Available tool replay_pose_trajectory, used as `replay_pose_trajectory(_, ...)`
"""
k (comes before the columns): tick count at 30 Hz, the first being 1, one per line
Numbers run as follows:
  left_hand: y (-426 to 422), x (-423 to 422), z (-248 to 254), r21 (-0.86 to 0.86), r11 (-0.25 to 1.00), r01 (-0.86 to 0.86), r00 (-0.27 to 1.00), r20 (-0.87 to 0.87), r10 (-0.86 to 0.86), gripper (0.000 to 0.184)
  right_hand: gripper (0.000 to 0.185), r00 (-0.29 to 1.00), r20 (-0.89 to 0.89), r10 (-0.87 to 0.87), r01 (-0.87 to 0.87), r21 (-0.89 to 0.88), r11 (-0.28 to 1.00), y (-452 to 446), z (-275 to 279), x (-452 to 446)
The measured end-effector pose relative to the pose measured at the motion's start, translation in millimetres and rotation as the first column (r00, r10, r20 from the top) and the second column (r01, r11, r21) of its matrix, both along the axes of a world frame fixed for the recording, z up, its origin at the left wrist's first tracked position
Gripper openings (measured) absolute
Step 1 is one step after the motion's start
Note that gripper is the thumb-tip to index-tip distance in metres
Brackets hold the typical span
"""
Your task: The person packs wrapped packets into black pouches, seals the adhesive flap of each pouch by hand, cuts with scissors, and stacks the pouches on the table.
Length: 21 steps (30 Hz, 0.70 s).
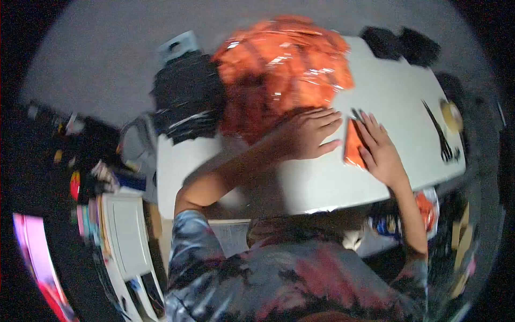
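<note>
A small flat orange packet (pixel 353 146) lies on the white table (pixel 322 182), and my right hand (pixel 378 150) rests on its right side with the fingers spread. Just left of the packet is my left hand (pixel 316 134), its fingers stretched out and thumb apart, holding nothing. It is beside the front edge of a large pile of orange items in clear plastic (pixel 284 59). A small dark thing (pixel 356 114) shows at the packet's top edge, too blurred to name.
A stack of black packets (pixel 188 96) stands at the table's left, with a light blue thing (pixel 179 47) behind. Black bundles (pixel 382 43) sit at the back right. Black scissors (pixel 442 137) and a tape roll (pixel 451 116) lie near the right edge.
</note>
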State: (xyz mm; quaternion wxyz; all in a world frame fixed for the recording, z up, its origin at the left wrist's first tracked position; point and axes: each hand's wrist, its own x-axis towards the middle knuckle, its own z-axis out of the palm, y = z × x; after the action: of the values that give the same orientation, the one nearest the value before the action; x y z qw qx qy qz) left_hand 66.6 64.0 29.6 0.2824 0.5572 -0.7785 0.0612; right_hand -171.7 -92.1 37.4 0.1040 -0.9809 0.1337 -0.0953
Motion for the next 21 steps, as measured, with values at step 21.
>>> replay_pose_trajectory(21, 153, 213, 49, -0.102, 0.376, -0.921, 0.299, 0.432, 0.851, 0.047, 0.069, 0.978, 0.006, -0.208, 0.208, -0.103, 0.973, -74, -38, -13)
